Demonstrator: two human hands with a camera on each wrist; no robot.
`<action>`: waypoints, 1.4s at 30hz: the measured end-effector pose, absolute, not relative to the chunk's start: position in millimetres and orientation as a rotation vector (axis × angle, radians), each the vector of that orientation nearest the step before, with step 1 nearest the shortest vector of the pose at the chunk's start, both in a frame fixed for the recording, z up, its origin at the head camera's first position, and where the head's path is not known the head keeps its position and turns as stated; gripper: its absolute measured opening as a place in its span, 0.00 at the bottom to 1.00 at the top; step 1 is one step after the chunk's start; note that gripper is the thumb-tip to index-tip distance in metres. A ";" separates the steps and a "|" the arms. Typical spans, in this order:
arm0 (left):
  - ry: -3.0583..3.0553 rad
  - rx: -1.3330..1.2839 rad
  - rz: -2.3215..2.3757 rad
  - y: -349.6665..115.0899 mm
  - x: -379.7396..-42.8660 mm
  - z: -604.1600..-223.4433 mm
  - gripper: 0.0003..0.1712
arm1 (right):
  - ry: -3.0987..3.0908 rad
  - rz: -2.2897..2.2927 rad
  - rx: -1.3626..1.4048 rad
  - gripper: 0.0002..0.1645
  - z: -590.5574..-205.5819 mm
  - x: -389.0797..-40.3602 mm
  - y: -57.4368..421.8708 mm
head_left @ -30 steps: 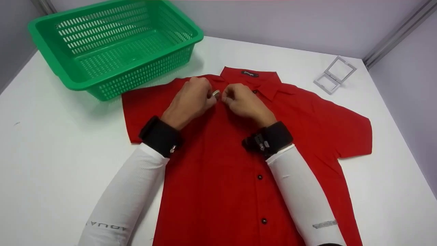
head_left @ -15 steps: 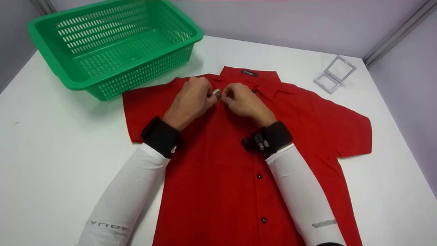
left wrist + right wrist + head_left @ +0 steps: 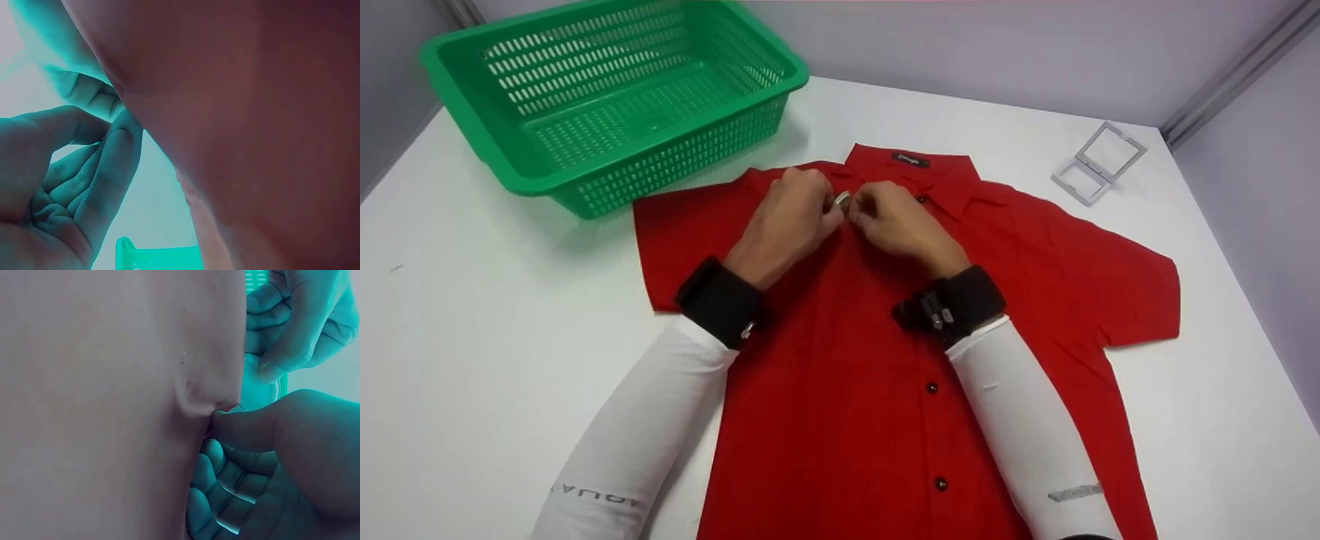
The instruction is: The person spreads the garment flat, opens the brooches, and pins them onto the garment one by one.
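Note:
A red short-sleeved shirt (image 3: 870,360) with dark buttons lies spread out, collar at the far side. Below the collar my left hand (image 3: 784,217) pinches a small round disc (image 3: 842,201) with a silvery rim, badge-like in shape; its thumb lies against the disc (image 3: 260,389) in the right wrist view. Close beside it, my right hand (image 3: 906,225) pinches a fold of the shirt front between thumb and forefinger. The right wrist view shows that fold of cloth (image 3: 199,402) puckered at the thumb tip. Lifted cloth (image 3: 242,112) fills much of the left wrist view.
A green slotted plastic basket (image 3: 675,150) stands at the back left, near the shirt's sleeve. An open grey hinged frame (image 3: 1099,163) lies at the back right of the white table (image 3: 495,360). Pale walls rise behind and at the right.
My left hand has shifted slightly to the right with the disc, narrowing the gap to my right hand. The right hand keeps its hold on the cloth.

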State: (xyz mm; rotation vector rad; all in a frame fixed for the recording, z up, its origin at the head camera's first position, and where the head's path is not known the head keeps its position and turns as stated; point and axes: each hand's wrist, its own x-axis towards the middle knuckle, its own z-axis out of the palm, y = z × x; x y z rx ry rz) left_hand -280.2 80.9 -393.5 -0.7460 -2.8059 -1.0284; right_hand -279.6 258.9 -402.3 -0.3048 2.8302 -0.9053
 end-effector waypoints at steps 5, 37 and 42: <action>-2.783 -0.746 -1.012 83.6 -279.6 -393.9 0.21 | 2.850 -0.890 -0.351 0.09 -403.6 -281.0 259.9; -2.606 -1.166 -0.668 76.9 -281.6 -392.6 0.13 | 2.910 -0.875 -0.342 0.11 -399.1 -282.4 263.7; -2.601 -1.181 -0.611 75.7 -282.3 -393.0 0.12 | 2.942 -0.860 -0.336 0.11 -396.6 -280.7 262.4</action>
